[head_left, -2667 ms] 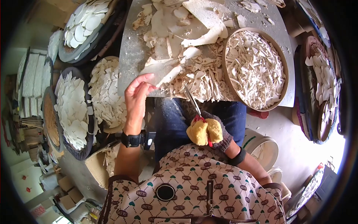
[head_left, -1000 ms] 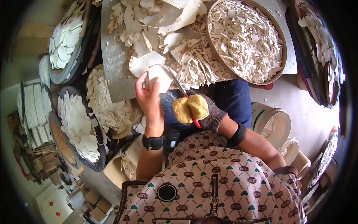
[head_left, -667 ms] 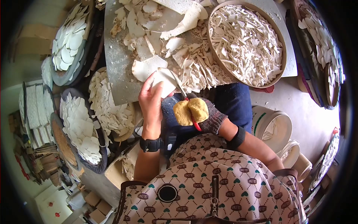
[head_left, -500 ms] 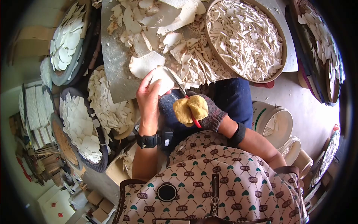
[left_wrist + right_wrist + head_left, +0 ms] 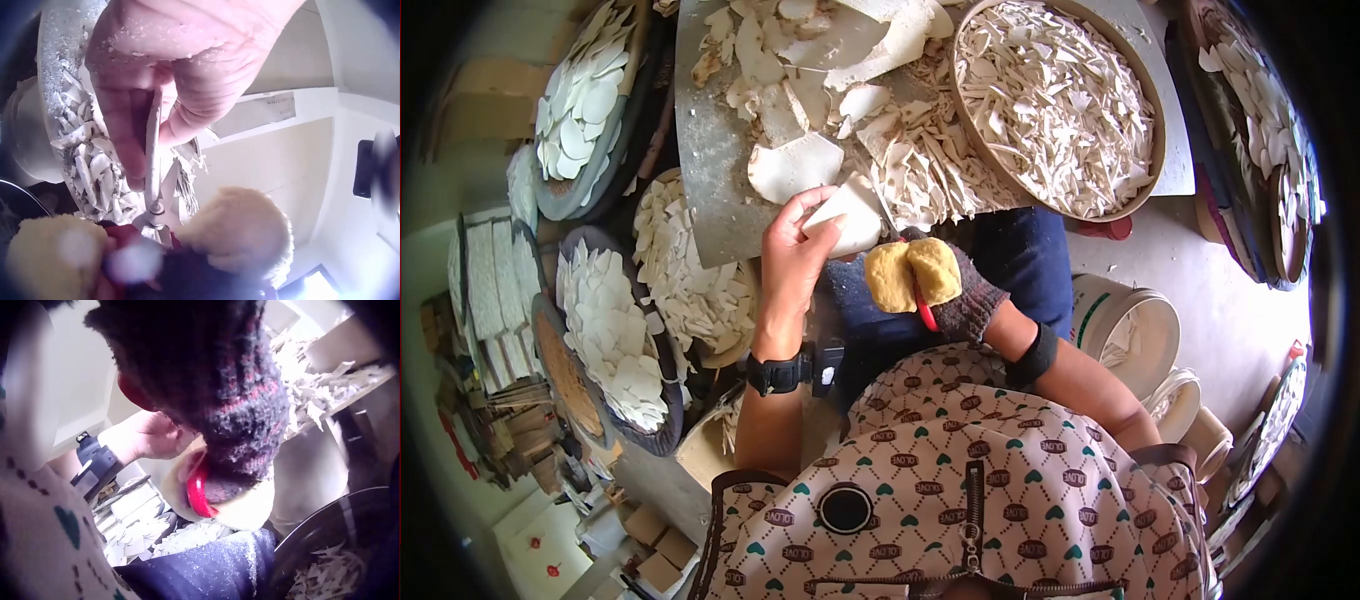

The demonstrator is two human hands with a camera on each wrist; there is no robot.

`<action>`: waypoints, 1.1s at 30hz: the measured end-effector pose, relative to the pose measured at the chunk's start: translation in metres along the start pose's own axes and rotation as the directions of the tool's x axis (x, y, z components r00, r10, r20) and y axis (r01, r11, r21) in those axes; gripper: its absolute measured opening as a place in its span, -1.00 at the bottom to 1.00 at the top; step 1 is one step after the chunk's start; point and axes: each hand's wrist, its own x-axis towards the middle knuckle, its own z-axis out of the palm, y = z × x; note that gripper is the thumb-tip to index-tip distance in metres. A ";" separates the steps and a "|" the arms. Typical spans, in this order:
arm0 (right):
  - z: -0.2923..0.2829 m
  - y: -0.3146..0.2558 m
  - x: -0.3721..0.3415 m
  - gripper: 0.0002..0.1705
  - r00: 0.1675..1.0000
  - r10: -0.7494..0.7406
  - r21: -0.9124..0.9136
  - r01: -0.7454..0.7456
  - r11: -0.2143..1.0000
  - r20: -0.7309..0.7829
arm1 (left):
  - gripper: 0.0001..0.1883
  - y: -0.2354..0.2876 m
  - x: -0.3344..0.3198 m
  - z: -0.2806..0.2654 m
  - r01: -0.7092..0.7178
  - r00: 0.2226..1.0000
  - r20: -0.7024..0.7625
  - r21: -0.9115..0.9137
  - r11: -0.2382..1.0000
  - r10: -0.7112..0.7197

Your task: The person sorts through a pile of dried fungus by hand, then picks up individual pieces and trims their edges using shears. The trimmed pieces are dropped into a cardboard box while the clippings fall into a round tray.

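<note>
My bare left hand point(image 5: 792, 255) pinches a flat white slice point(image 5: 850, 215) between thumb and fingers, over the table's near edge. In the left wrist view that slice point(image 5: 154, 140) shows edge-on, right at the spread blades of the scissors point(image 5: 165, 195). My right hand point(image 5: 972, 300), in a dark knitted glove, grips the scissors. Their red handles point(image 5: 199, 489) are wrapped in yellow spongy padding point(image 5: 912, 274), which hides most of the right fingers. A larger pale slice point(image 5: 795, 168) lies on the table just beyond the left hand.
The metal table point(image 5: 720, 225) bears heaped slices and trimmings point(image 5: 935, 170). At its right stands a round sieve point(image 5: 1157, 150) full of white slivers. Trays of white pieces point(image 5: 605, 340) flank the left side. A white bucket point(image 5: 1155, 325) stands on the floor at right.
The left hand has gone from the heap at the table edge to the scissors, now with a white slice. Over the last second it has turned the slice against the blades.
</note>
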 end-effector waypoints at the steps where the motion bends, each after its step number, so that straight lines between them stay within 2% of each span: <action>1: 0.003 -0.011 0.000 -0.66 1.000 0.019 -0.141 -0.019 0.990 0.003 | -0.57 -0.004 0.001 -0.002 -0.016 1.000 -0.025 -0.028 0.999 0.015; 2: 0.003 -0.017 0.000 -0.65 0.999 0.040 -0.279 -0.037 0.960 0.004 | -0.56 -0.006 0.002 -0.001 -0.033 0.998 -0.050 -0.057 0.998 0.030; 3: 0.000 -0.017 0.001 -0.66 0.997 -0.004 -0.552 0.047 0.832 0.079 | -0.53 -0.007 -0.001 0.002 -0.110 0.989 -0.113 -0.131 0.985 0.095; 4: -0.003 -0.008 0.000 -0.67 0.999 0.030 -0.337 -0.015 0.941 0.039 | -0.53 -0.011 0.000 0.007 -0.191 0.966 -0.200 -0.135 0.972 0.162; 5: -0.004 0.004 0.000 -0.68 0.997 0.071 -0.098 -0.070 0.993 0.007 | -0.53 -0.018 0.003 0.013 -0.269 0.932 -0.286 -0.131 0.954 0.223; 6: -0.006 0.014 -0.003 -0.68 0.993 0.120 0.151 -0.117 0.982 -0.014 | -0.52 -0.022 0.004 0.016 -0.343 0.886 -0.371 -0.121 0.932 0.278; 7: -0.005 0.014 -0.005 -0.69 1.000 -0.002 -0.276 0.005 0.961 0.011 | -0.51 -0.023 0.006 0.017 -0.321 0.873 -0.425 -0.131 0.938 0.239; 8: -0.005 0.014 -0.007 -0.70 0.992 -0.125 -0.650 0.118 0.751 0.035 | -0.52 -0.026 0.007 0.015 -0.314 0.871 -0.432 -0.124 0.941 0.234; 9: -0.009 0.029 -0.010 -0.70 0.998 -0.061 -0.554 0.035 0.832 -0.028 | -0.53 -0.031 0.008 0.010 -0.308 0.867 -0.442 -0.114 0.944 0.230; 11: -0.013 0.036 -0.016 -0.70 0.985 0.148 -0.366 -0.169 0.915 -0.084 | -0.56 -0.032 0.009 0.001 -0.277 0.875 -0.441 -0.122 0.953 0.198; 12: -0.021 0.045 -0.016 -0.70 0.981 0.189 -0.041 -0.191 0.981 -0.047 | -0.58 -0.031 0.009 -0.002 -0.250 0.887 -0.429 -0.140 0.958 0.169; 13: -0.020 0.046 -0.010 -0.70 0.976 0.219 0.289 -0.210 0.934 0.001 | -0.60 -0.027 0.008 -0.005 -0.220 0.899 -0.415 -0.157 0.963 0.138; 14: -0.019 0.047 -0.005 -0.70 0.971 0.235 0.585 -0.222 0.780 0.056 | -0.60 -0.024 0.006 -0.005 -0.210 0.916 -0.380 -0.182 0.961 0.128; 15: -0.020 0.045 -0.007 -0.71 0.970 0.229 0.677 -0.222 0.702 0.080 | -0.60 -0.020 0.003 -0.003 -0.196 0.933 -0.341 -0.207 0.958 0.117; 16: -0.007 0.030 -0.002 -0.71 0.998 0.035 0.511 -0.058 0.858 0.055 | -0.60 -0.017 0.001 0.000 -0.180 0.948 -0.300 -0.232 0.956 0.106; 18: 0.008 0.010 0.001 -0.70 0.996 0.071 0.291 -0.055 0.955 -0.044 | -0.60 -0.015 -0.002 0.003 -0.154 0.966 -0.239 -0.241 0.958 0.096; 20: -0.002 0.022 0.009 -0.69 0.993 0.020 0.589 -0.087 0.804 0.119 | -0.60 -0.017 -0.003 0.001 -0.127 0.978 -0.194 -0.237 0.963 0.082; 21: -0.008 0.029 0.011 -0.68 0.981 -0.022 0.710 -0.124 0.693 0.193 | -0.59 -0.018 -0.003 -0.007 -0.121 0.985 -0.139 -0.095 0.988 0.107; 24: -0.010 0.032 0.007 -0.65 0.956 0.067 0.816 -0.280 0.506 0.286 | -0.62 -0.014 0.000 -0.017 -0.097 0.992 -0.077 -0.012 0.995 0.096; 25: -0.005 0.022 0.005 -0.70 0.955 0.165 0.767 -0.296 0.569 0.246 | -0.63 -0.008 -0.001 -0.016 -0.052 0.997 -0.058 -0.067 0.996 0.048; 26: 0.000 0.009 0.001 -0.70 0.969 0.171 0.420 -0.232 0.878 0.178 | -0.64 -0.008 0.000 -0.018 -0.039 0.999 -0.040 -0.070 0.997 0.036; 27: 0.005 -0.002 -0.003 -0.69 0.982 0.146 -0.027 -0.144 0.989 0.116 | -0.65 -0.008 0.002 -0.022 -0.026 0.999 -0.023 -0.072 0.997 0.024; 28: 0.008 -0.007 -0.007 -0.67 0.992 0.097 -0.472 -0.050 0.880 0.076 | -0.66 -0.009 0.002 -0.024 -0.013 1.000 -0.007 -0.073 0.997 0.013; 31: 0.000 0.012 -0.011 -0.74 0.993 0.113 -0.249 -0.106 0.963 0.016 | -0.66 -0.008 -0.004 -0.031 0.001 1.000 0.028 -0.033 0.999 0.000; 33: -0.009 0.028 -0.012 -0.75 0.985 0.169 -0.263 -0.157 0.952 0.025 | -0.66 -0.002 -0.010 -0.046 -0.019 1.000 0.008 0.072 0.997 0.019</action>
